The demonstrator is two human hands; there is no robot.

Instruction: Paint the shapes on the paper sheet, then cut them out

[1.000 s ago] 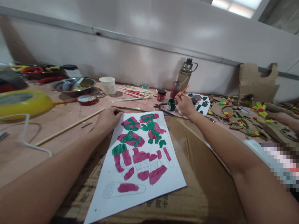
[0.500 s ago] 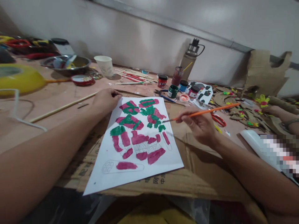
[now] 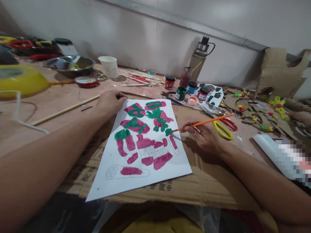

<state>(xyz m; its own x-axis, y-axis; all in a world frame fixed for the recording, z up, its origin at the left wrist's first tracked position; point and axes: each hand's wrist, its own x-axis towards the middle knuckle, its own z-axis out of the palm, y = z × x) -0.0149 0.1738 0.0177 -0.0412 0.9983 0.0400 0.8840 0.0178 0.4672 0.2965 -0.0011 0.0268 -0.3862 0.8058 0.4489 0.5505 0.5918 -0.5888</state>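
Observation:
A white sheet of paper (image 3: 167, 181) with drawn shapes painted magenta and green lies on a piece of flattened cardboard (image 3: 206, 181). My left hand (image 3: 112, 103) is closed at the sheet's upper left corner, fingers curled over its edge; the fingertips are partly hidden. In my right hand (image 3: 202, 136) is a thin orange paintbrush (image 3: 209, 120), pinched near its bristle end. The brush tip is at a small green patch on the sheet's right side. Beyond the sheet stand an open jar of green paint (image 3: 181, 94) and other paint jars, one with a red label (image 3: 169, 83).
Scissors with red and yellow handles (image 3: 223, 130) lie right of my right hand. A bottle (image 3: 199, 60), a paper cup (image 3: 108, 67) and a metal bowl (image 3: 69, 66) stand farther back. Another person's hand (image 3: 301, 117) is at the right edge, near cardboard crafts (image 3: 236, 103).
The brush tip has come down and left onto the small green patch, and the handle's far end has dropped. My left hand stays at the corner. The view has shifted slightly.

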